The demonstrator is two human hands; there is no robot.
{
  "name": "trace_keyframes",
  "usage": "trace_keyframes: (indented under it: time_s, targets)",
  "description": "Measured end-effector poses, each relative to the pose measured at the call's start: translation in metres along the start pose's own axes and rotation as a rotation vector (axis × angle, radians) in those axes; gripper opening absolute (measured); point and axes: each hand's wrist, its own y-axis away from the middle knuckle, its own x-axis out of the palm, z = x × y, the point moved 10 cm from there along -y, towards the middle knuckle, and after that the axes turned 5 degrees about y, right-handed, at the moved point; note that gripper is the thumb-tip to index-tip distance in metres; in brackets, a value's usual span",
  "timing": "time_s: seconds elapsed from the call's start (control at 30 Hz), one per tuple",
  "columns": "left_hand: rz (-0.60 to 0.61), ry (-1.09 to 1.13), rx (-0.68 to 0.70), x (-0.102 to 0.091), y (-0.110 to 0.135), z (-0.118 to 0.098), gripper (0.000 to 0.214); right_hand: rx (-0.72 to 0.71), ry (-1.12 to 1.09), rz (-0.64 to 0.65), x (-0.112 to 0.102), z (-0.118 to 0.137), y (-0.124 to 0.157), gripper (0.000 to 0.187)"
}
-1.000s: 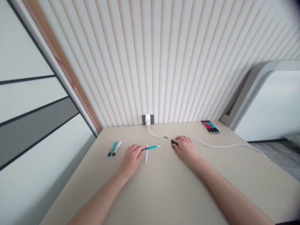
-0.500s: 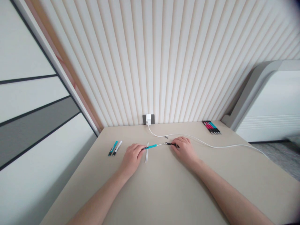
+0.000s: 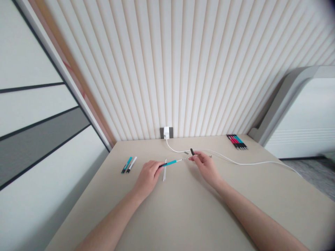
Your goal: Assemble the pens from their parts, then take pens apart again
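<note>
Left hand (image 3: 148,179): clenched around the barrel of a teal pen (image 3: 171,162), held level above the beige tabletop (image 3: 183,209), its thin metal tip (image 3: 185,159) pointing right. Right hand (image 3: 206,167): fingertips pinching a small black pen part (image 3: 192,152), upright, just beside that tip, not visibly joined. Thin white rods (image 3: 164,170) lie beneath the teal pen; loose teal and white pens (image 3: 127,165) lie left; a row of red and teal pens (image 3: 237,141) lies far right.
</note>
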Motion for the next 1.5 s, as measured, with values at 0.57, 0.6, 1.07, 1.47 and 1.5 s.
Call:
trace_keyframes:
  time_s: [0.57,0.6,1.07,1.47,1.5]
  targets:
    - [0.032,-0.012,-0.008,0.004,0.001,0.005,0.014,0.172,-0.463,0.014,0.010,-0.011,0.004,0.032]
    - [0.032,-0.011,-0.008,0.004,0.001,0.005,0.014,0.167,-0.468,0.027,0.011,-0.008,0.004,0.031]
    - [0.073,0.021,0.054,0.007,0.001,-0.007,0.016,0.153,-0.464,0.129,0.026,0.009,0.014,0.035]
    - [0.048,0.085,0.104,0.004,0.003,-0.019,0.018,0.117,-0.398,0.196,0.038,0.005,0.016,0.041]
    - [0.044,0.093,0.109,0.003,0.003,-0.019,0.018,0.111,-0.371,0.209,0.039,0.003,0.016,0.039]
